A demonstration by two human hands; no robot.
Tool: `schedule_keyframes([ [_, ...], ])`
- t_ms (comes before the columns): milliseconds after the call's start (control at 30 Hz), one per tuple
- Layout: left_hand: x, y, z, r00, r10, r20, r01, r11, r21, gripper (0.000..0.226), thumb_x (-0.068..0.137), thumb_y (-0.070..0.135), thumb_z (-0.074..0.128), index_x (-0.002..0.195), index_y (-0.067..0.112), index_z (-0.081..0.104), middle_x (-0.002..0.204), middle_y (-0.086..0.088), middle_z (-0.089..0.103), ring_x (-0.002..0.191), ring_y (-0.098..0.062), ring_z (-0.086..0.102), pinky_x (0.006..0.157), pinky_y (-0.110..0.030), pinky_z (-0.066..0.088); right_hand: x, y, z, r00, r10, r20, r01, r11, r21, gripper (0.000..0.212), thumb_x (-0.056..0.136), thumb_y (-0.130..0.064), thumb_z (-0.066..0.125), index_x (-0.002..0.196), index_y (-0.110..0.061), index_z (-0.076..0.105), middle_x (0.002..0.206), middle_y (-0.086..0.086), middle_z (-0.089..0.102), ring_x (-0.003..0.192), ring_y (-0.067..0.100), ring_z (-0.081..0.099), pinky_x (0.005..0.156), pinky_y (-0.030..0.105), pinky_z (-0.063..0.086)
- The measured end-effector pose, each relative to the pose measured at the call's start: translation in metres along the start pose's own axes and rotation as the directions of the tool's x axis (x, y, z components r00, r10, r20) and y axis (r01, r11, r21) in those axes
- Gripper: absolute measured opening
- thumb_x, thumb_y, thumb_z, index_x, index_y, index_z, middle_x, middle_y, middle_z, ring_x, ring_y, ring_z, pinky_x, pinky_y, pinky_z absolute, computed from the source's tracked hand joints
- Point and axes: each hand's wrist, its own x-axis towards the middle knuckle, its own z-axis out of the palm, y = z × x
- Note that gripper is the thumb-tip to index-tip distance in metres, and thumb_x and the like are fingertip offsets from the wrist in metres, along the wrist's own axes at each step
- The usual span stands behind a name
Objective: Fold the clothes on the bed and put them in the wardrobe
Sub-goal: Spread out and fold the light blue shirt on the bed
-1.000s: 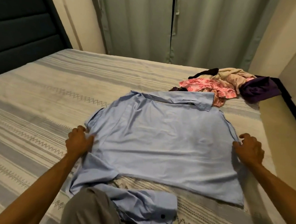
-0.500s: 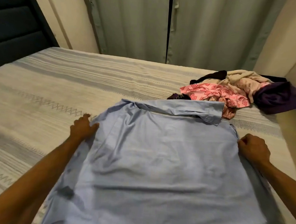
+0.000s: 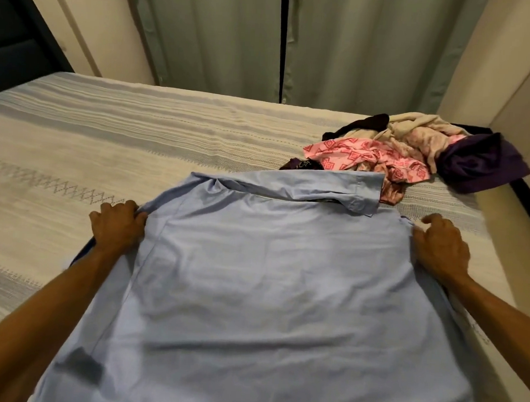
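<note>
A light blue collared shirt (image 3: 271, 287) lies back-up on the striped bed cover (image 3: 113, 137), its collar toward the far side. My left hand (image 3: 116, 225) grips the shirt's left shoulder edge with curled fingers. At the right shoulder edge my right hand (image 3: 441, 245) holds the cloth, fingers curled over it. The shirt's lower part runs out of the frame at the bottom. Behind the collar sits a heap of unfolded clothes (image 3: 413, 153): a pink patterned piece, a beige one and a dark purple one.
Grey-green curtains (image 3: 266, 38) hang behind the bed. A dark headboard (image 3: 17, 40) stands at the far left. The bed's right edge (image 3: 508, 219) runs close to my right hand, with a dark frame and a pale wall beyond it.
Both hands have slid up the shirt's sides from mid-body to the shoulders. The view has moved closer, and the folded sleeve and the shirt's lower hem have dropped out of sight.
</note>
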Motion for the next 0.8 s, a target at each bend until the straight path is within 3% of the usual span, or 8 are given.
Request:
schedule_keyframes([
  [67,0.007,0.007,-0.002,1.000,0.005,-0.002,-0.005,1.000,-0.029,0.036,0.104,0.041,0.052,0.107,0.009,0.069,0.100,-0.021,0.072,0.106,-0.045,0.059,0.093,-0.053,0.038,0.010,-0.003,0.005,0.998,0.027,0.053,-0.027,1.000,0.003,0.054,0.096,-0.048,0.060,0.131,-0.007,0.054,0.131,0.025,0.058,0.119,0.047,0.055,0.096,0.057,0.046],
  [133,0.019,0.015,-0.005,0.999,0.014,0.033,-0.011,0.997,-0.080,0.040,0.103,0.047,0.054,0.116,0.012,0.069,0.104,-0.021,0.072,0.108,-0.044,0.061,0.096,-0.054,0.039,0.022,-0.003,0.008,0.996,0.059,0.067,-0.061,0.998,0.026,0.062,0.089,-0.063,0.056,0.115,-0.007,0.059,0.121,0.024,0.062,0.110,0.047,0.058,0.090,0.055,0.049],
  [200,0.033,0.023,-0.004,0.993,0.049,0.109,-0.030,0.985,-0.172,0.050,0.099,0.057,0.059,0.123,0.014,0.066,0.108,-0.020,0.072,0.107,-0.043,0.063,0.097,-0.055,0.042,0.034,-0.009,0.013,0.993,0.089,0.072,-0.094,0.993,0.071,0.057,0.087,-0.065,0.058,0.108,-0.012,0.060,0.116,0.020,0.065,0.106,0.044,0.060,0.090,0.053,0.051],
  [300,0.060,0.039,0.011,0.989,0.115,0.097,-0.084,0.956,-0.282,0.075,0.086,0.078,0.053,0.119,0.012,0.065,0.102,-0.018,0.071,0.095,-0.041,0.066,0.085,-0.055,0.054,0.064,-0.011,0.029,0.994,0.025,0.104,-0.035,0.995,0.097,0.042,0.088,-0.060,0.065,0.107,-0.023,0.062,0.114,0.015,0.067,0.105,0.041,0.061,0.089,0.052,0.052],
  [433,0.063,0.072,0.014,0.989,0.149,-0.015,-0.144,0.920,-0.364,0.037,0.096,0.050,0.053,0.088,0.015,0.059,0.080,-0.012,0.062,0.077,-0.038,0.061,0.070,-0.046,0.051,0.077,0.001,0.033,0.998,-0.038,0.045,0.031,0.988,0.150,0.017,0.095,-0.039,0.067,0.088,-0.023,0.063,0.094,0.014,0.071,0.085,0.035,0.060,0.074,0.042,0.049],
  [533,0.080,0.068,0.037,0.997,0.002,-0.081,-0.036,0.909,-0.416,0.026,0.104,0.033,0.056,0.097,0.011,0.068,0.088,-0.022,0.068,0.078,-0.042,0.063,0.069,-0.043,0.049,0.081,0.001,0.051,0.999,-0.019,-0.040,0.025,0.986,0.168,0.014,0.098,-0.028,0.065,0.088,-0.018,0.061,0.094,0.014,0.068,0.084,0.035,0.058,0.073,0.041,0.044],
  [667,0.084,0.068,0.046,0.995,-0.045,-0.086,0.008,0.918,-0.396,0.030,0.104,0.037,0.057,0.102,0.010,0.068,0.094,-0.025,0.069,0.083,-0.046,0.064,0.070,-0.044,0.049,0.080,0.003,0.057,0.998,0.011,-0.064,-0.003,0.992,0.128,0.015,0.099,-0.033,0.063,0.094,-0.019,0.063,0.098,0.013,0.068,0.092,0.039,0.062,0.075,0.040,0.043],
  [800,0.059,0.068,0.030,0.995,-0.055,-0.080,0.024,0.935,-0.353,0.048,0.103,0.045,0.058,0.133,0.009,0.054,0.123,-0.029,0.063,0.112,-0.050,0.058,0.091,-0.057,0.049,0.064,-0.006,0.042,0.997,0.069,-0.039,-0.059,0.973,0.225,0.032,0.099,-0.040,0.059,0.114,-0.012,0.058,0.117,0.022,0.066,0.107,0.044,0.059,0.085,0.048,0.047],
])
